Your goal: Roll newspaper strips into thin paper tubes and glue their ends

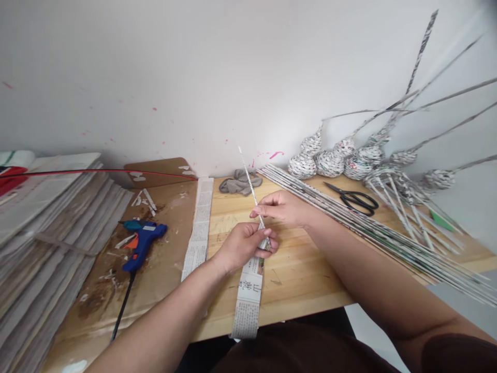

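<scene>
One grip, that of the left hand (250,240), is clamped on a newspaper strip (248,295) at frame centre; the right hand (285,208) pinches its rolled stem (248,177). Loosened pressure might let that stem uncoil; the strip's tail, crossing the bench (301,274) edge, might snag.

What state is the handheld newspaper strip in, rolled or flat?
Partly rolled: the strip is a thin tube above the right hand's fingertips, but wide and unrolled below the left hand, print showing.
</scene>
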`<state>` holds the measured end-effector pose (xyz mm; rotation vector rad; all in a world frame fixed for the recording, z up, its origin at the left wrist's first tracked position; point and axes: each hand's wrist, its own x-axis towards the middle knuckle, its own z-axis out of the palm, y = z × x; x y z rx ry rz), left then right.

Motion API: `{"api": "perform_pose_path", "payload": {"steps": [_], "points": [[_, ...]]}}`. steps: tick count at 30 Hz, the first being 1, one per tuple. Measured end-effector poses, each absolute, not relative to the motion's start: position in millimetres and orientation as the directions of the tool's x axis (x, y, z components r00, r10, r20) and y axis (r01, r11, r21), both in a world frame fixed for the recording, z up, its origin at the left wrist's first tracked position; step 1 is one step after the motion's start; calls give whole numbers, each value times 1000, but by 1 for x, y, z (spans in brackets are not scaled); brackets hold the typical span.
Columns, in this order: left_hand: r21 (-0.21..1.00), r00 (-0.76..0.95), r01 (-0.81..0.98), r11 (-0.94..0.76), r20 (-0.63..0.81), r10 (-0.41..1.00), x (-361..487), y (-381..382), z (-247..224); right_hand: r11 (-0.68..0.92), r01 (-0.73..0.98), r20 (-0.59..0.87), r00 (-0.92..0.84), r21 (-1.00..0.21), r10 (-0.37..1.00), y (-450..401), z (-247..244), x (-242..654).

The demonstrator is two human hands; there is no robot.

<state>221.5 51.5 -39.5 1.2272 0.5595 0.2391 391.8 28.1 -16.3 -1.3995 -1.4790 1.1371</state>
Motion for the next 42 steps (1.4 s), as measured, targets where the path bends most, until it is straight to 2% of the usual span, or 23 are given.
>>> {"api": "perform_pose_path", "payload": {"steps": [4,8,13,19,25,27,31,36,40,42], "points": [[948,837,113,299,-253,485,222,52,-42,61,490,60,-18,-870,998,25,-11,385],[948,819,108,300,-256,513,222,53,-41,67,532,94,25,-844,995,22,-10,378],[947,822,89,308,-244,514,221,53,-39,42,403,84,88,-914,993,25,-14,375],[942,840,82,326,-241,486,221,54,-38,-57,89,-68,-124,-994,990,28,-17,385],[944,853,92,316,-239,464,220,53,-41,-119,-84,-122,39,-989,992,28,-17,382],[943,853,97,318,-243,462,220,53,-41,-113,-66,-116,47,-991,992,28,-15,382],[939,854,103,329,-253,455,221,52,-40,-97,53,-101,-68,-994,993,27,-13,384],[934,870,91,346,-243,429,220,51,-42,-18,-10,-18,81,-1000,997,29,-18,386],[930,866,76,360,-241,439,220,51,-43,-74,-21,-73,-51,-997,996,30,-19,390],[930,865,76,361,-242,439,220,52,-43,-83,-49,-80,-51,-995,995,30,-20,391]]}}
